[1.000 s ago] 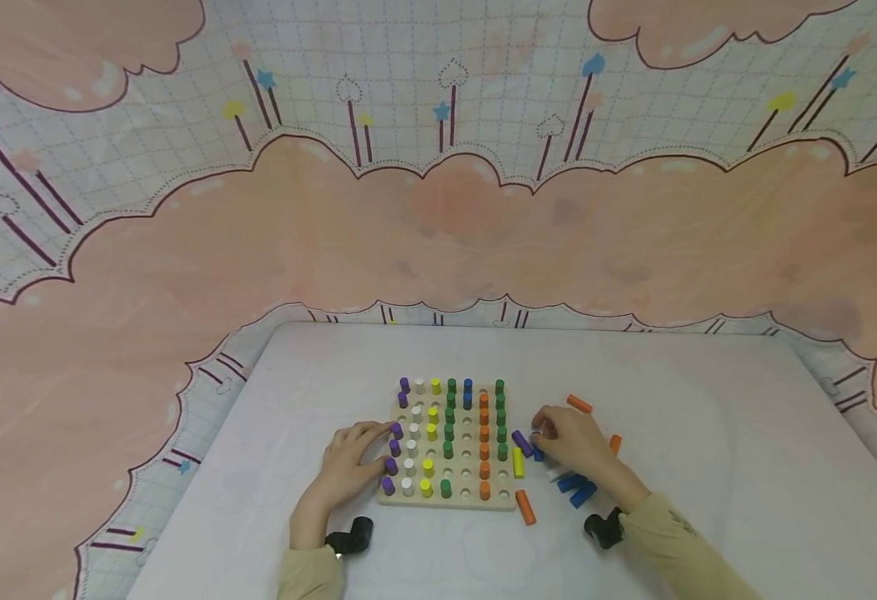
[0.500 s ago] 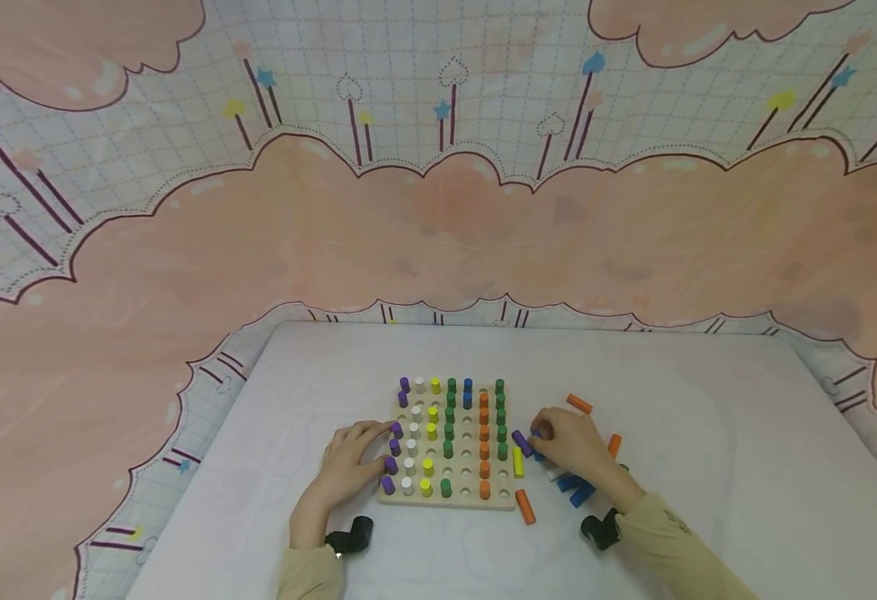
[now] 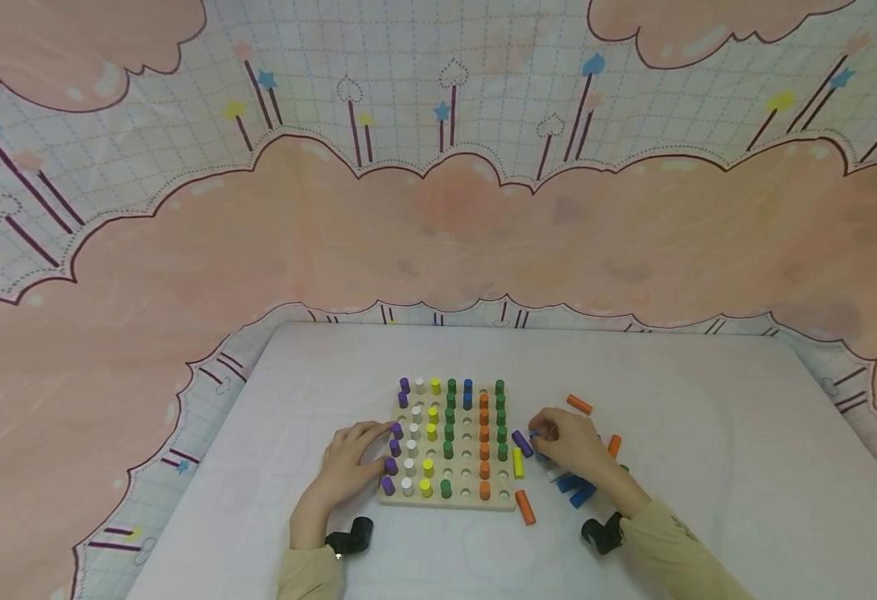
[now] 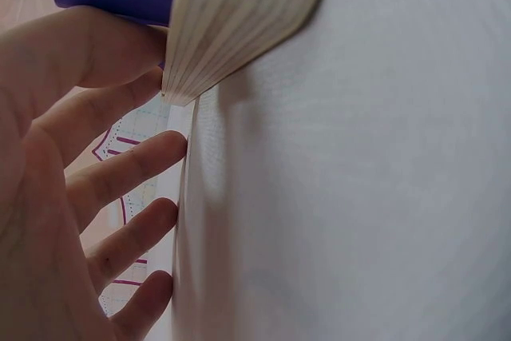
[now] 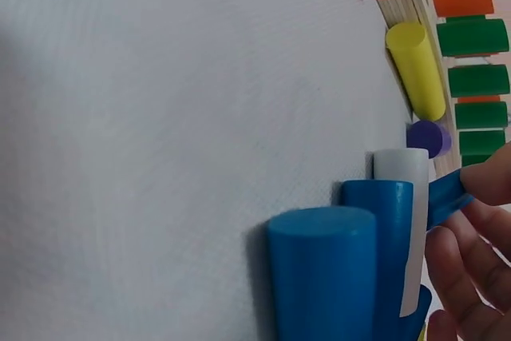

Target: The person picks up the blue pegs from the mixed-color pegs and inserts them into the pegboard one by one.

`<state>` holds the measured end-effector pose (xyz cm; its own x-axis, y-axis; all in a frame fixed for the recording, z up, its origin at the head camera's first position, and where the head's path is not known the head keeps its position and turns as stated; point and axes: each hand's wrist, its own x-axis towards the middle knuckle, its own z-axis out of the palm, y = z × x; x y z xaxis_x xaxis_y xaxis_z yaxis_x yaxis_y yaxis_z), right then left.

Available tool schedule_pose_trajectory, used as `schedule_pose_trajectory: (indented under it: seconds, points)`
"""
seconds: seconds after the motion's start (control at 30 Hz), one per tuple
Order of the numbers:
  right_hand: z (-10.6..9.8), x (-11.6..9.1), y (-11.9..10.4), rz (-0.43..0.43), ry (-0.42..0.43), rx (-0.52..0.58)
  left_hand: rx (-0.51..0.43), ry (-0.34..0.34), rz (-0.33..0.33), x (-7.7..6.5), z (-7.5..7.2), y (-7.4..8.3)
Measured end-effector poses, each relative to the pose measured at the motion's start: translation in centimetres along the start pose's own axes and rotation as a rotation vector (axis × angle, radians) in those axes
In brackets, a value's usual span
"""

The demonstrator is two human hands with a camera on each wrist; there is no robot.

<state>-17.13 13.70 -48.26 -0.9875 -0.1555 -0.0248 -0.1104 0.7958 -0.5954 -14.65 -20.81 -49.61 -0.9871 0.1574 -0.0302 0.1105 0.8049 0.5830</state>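
Note:
A wooden pegboard (image 3: 446, 502) stands on the white table, with coloured pegs upright in many of its holes. At its left side rests my left hand (image 3: 348, 462), fingers spread, thumb and index finger against the board's edge by the purple pegs (image 3: 391, 466). The left wrist view shows these fingertips (image 4: 164, 81) touching the wooden edge. To the right of the board, my right hand (image 3: 569, 442) pinches a blue peg (image 5: 449, 197) between thumb and fingers, low over the loose pegs. Beside it lie a white peg (image 5: 399, 167) and more blue pegs (image 5: 323, 269).
Between the board and my right hand lie a loose purple peg (image 3: 522, 443) and a yellow peg (image 3: 518, 462). One orange peg (image 3: 525, 507) is near the board's front right corner. Two others, a far orange peg (image 3: 579, 403) and a nearer orange peg (image 3: 614, 446), lie around the right hand.
The right hand has shifted slightly left, and its fingertips have come together on the blue peg. My left hand and the board have stayed in place.

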Motion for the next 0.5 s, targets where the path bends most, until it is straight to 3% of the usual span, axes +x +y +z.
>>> schedule_pose_trajectory:
  seconds: [0.5]
  points:
    - [-0.80, 0.10, -0.44, -0.024, 0.015, 0.099, 0.007, -0.002, 0.002, -0.01, -0.01, -0.06]
